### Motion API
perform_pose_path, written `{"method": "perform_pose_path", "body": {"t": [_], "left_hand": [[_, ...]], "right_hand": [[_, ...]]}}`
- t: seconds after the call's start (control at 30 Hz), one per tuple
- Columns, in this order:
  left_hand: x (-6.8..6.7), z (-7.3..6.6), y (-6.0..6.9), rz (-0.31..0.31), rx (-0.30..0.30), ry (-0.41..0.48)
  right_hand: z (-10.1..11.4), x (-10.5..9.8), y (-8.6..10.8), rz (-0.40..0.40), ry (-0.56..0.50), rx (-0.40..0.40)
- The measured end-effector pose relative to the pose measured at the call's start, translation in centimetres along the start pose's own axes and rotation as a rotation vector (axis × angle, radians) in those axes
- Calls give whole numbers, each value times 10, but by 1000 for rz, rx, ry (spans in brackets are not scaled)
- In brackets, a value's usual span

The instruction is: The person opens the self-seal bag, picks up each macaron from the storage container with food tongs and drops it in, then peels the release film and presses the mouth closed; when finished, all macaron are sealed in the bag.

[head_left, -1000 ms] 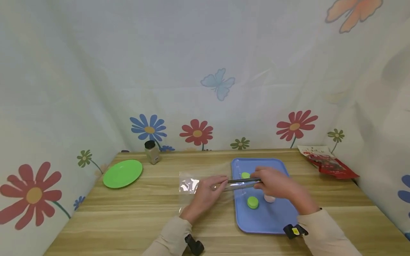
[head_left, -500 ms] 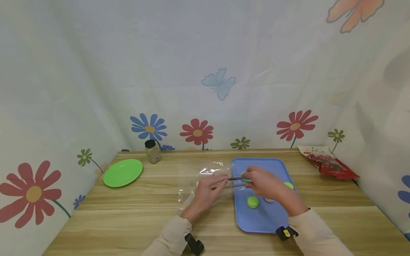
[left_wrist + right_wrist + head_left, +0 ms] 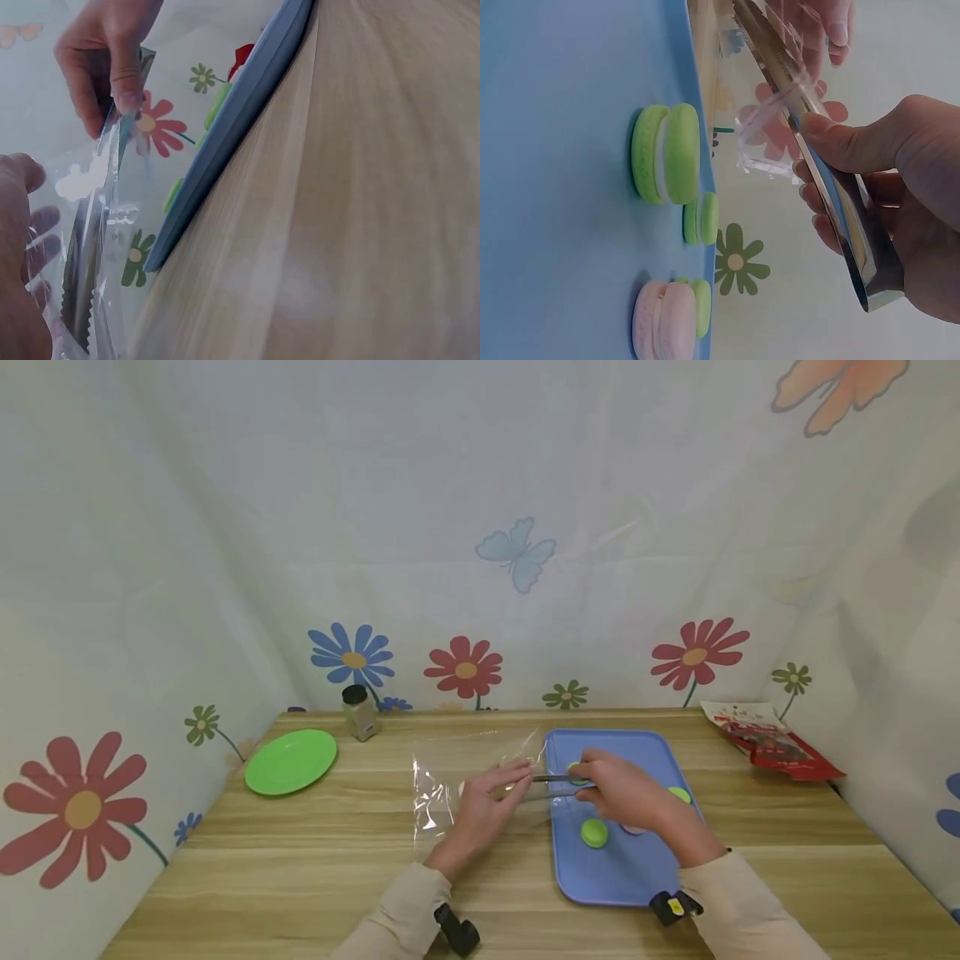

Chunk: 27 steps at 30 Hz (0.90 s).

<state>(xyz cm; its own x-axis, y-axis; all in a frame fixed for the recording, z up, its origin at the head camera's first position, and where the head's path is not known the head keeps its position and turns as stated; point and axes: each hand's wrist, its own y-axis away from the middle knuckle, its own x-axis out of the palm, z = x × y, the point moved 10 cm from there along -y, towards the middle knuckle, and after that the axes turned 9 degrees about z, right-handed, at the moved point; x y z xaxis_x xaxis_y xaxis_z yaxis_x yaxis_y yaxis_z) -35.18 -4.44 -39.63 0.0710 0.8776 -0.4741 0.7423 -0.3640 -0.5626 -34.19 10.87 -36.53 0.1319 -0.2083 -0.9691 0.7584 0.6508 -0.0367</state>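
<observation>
My left hand holds a clear plastic bag by its mouth, left of a blue tray. In my right hand is a pair of metal tongs, gripped over the tray. Their toothed ends reach inside the bag in the left wrist view. A small pale patch shows beside my left fingers, but what it is I cannot tell. On the tray sit green macarons and a pink macaron; my right hand partly covers them in the head view.
A green plate lies at the table's left, near a black-capped jar. At the back right rests a red and white food packet. Flowered cloth hangs behind the wooden table.
My right hand has moved left, taking the tongs further into the bag, and a green macaron at the tray's right has come into sight. The bag's film has shifted; my left hand stays nearly still.
</observation>
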Motion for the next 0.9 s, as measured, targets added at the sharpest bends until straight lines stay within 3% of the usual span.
{"method": "perform_pose_path", "body": {"t": [0.2, 0.47, 0.7, 0.9], "left_hand": [[1, 7, 1, 8, -81, 129], [0, 9, 1, 2, -74, 167], [-6, 14, 2, -71, -72, 218], [-21, -11, 1, -111, -84, 212]], "right_hand": [[2, 1, -1, -13, 27, -1], [10, -2, -2, -67, 51, -69], [-4, 1, -1, -26, -1, -28], [-20, -7, 9, 8, -63, 10]]}}
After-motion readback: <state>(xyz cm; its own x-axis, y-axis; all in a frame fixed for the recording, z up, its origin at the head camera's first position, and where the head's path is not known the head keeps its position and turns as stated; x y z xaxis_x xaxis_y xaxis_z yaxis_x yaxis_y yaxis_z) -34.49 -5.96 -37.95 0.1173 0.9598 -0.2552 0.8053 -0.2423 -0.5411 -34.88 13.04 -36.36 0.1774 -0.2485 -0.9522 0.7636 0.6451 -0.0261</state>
